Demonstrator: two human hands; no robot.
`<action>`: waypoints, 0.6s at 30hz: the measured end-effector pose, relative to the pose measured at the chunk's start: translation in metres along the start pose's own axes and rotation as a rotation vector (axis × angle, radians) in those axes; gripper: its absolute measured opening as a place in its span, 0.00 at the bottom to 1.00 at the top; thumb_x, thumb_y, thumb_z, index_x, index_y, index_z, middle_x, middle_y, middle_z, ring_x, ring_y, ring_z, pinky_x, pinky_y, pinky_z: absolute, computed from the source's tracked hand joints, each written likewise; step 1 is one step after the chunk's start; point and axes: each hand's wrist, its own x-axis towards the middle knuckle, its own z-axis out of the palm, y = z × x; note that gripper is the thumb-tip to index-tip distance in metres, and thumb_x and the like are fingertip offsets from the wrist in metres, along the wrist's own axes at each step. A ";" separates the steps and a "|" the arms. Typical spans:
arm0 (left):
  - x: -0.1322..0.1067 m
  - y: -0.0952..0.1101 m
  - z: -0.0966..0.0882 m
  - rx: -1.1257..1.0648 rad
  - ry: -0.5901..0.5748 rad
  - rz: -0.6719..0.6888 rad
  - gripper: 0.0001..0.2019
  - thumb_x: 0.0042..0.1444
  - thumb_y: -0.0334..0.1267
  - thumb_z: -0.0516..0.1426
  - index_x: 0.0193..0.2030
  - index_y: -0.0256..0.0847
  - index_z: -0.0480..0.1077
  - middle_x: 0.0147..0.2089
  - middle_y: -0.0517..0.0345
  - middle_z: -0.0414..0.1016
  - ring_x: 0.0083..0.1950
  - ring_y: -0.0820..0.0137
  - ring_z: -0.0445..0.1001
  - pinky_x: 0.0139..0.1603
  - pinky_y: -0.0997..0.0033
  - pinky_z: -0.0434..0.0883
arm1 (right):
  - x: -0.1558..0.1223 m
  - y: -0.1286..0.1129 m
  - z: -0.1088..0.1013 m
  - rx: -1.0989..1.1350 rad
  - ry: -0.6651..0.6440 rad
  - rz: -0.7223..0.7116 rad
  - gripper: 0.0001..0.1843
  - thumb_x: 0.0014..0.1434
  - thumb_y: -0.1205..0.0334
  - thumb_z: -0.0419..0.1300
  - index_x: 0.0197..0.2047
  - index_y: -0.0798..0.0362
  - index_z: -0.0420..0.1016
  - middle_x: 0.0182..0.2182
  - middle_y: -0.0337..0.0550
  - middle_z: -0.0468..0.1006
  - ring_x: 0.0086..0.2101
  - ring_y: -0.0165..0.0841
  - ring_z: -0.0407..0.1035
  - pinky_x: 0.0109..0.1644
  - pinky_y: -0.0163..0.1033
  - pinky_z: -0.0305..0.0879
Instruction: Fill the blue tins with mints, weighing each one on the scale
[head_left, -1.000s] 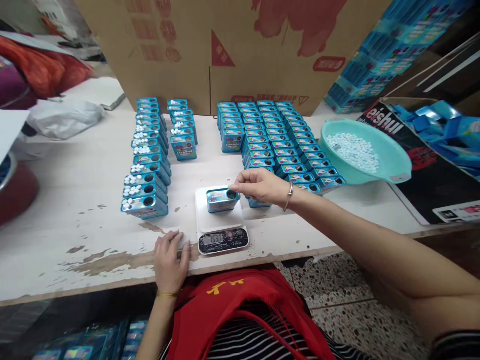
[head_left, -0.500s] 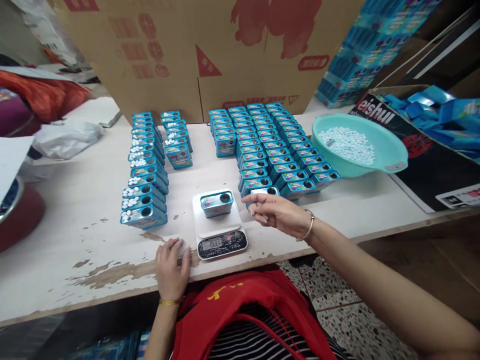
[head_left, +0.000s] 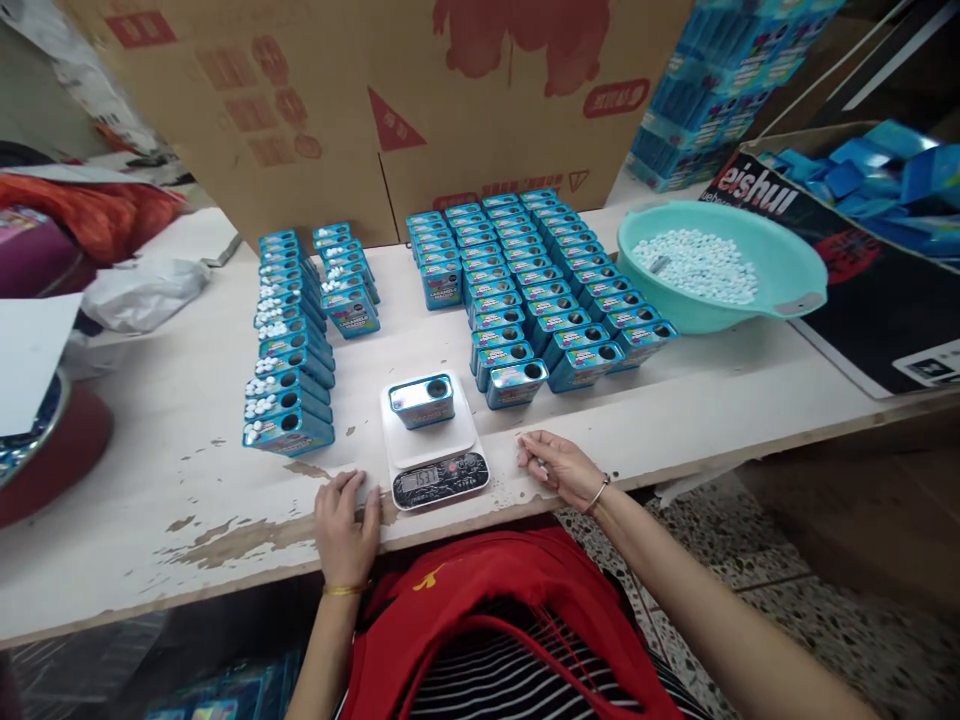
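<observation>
A small blue tin with a round hole in its top stands on the white digital scale, whose display is lit. My left hand rests on the table edge left of the scale, fingers loosely apart, holding nothing. Right of the scale, my right hand is low over the table with its fingers curled together; whatever is in them is hidden. Rows of blue tins with open holes stand beyond it. To the left, more tins bear white round candies on their tops.
A turquoise basin of white candies sits at the right. Behind the tins rises a large cardboard box. A box of blue tins is far right; a plastic bag and red bowl are left.
My right hand has drawn back from above the near tins toward the table edge, its outstretched finger now curled in. My left hand and the tin on the scale have stayed put.
</observation>
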 end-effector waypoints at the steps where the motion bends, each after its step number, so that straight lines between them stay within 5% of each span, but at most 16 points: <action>1: -0.001 -0.001 0.001 0.001 0.001 0.000 0.13 0.58 0.40 0.55 0.47 0.36 0.69 0.46 0.45 0.70 0.49 0.60 0.68 0.53 0.55 0.65 | 0.000 0.001 0.000 -0.007 0.003 -0.009 0.21 0.45 0.46 0.66 0.28 0.54 0.65 0.23 0.36 0.73 0.14 0.18 0.51 0.15 0.28 0.36; 7: 0.008 0.010 -0.008 -0.101 0.025 -0.066 0.14 0.58 0.41 0.55 0.49 0.38 0.68 0.45 0.47 0.70 0.49 0.61 0.68 0.52 0.56 0.67 | 0.006 0.006 0.000 -0.051 -0.007 -0.048 0.22 0.45 0.44 0.65 0.26 0.54 0.64 0.19 0.36 0.72 0.13 0.19 0.52 0.16 0.28 0.38; 12: 0.073 0.046 -0.027 -0.268 0.088 0.018 0.31 0.52 0.44 0.60 0.61 0.41 0.57 0.56 0.45 0.65 0.58 0.60 0.64 0.60 0.56 0.62 | 0.010 0.008 0.000 -0.088 -0.031 -0.073 0.23 0.45 0.44 0.64 0.25 0.54 0.64 0.17 0.35 0.72 0.12 0.19 0.51 0.16 0.29 0.38; 15: 0.115 0.055 -0.022 -0.365 -0.026 0.134 0.43 0.48 0.47 0.63 0.67 0.41 0.46 0.60 0.43 0.61 0.61 0.58 0.62 0.62 0.54 0.60 | 0.010 0.008 0.000 -0.098 -0.036 -0.086 0.22 0.46 0.43 0.64 0.25 0.54 0.64 0.17 0.36 0.72 0.12 0.19 0.51 0.17 0.29 0.38; 18: 0.136 0.051 -0.009 -0.459 -0.205 0.164 0.39 0.52 0.47 0.61 0.66 0.41 0.48 0.52 0.48 0.69 0.53 0.63 0.69 0.57 0.58 0.65 | 0.008 0.007 0.001 -0.100 -0.036 -0.098 0.22 0.47 0.44 0.63 0.25 0.54 0.63 0.17 0.35 0.71 0.12 0.18 0.51 0.17 0.30 0.38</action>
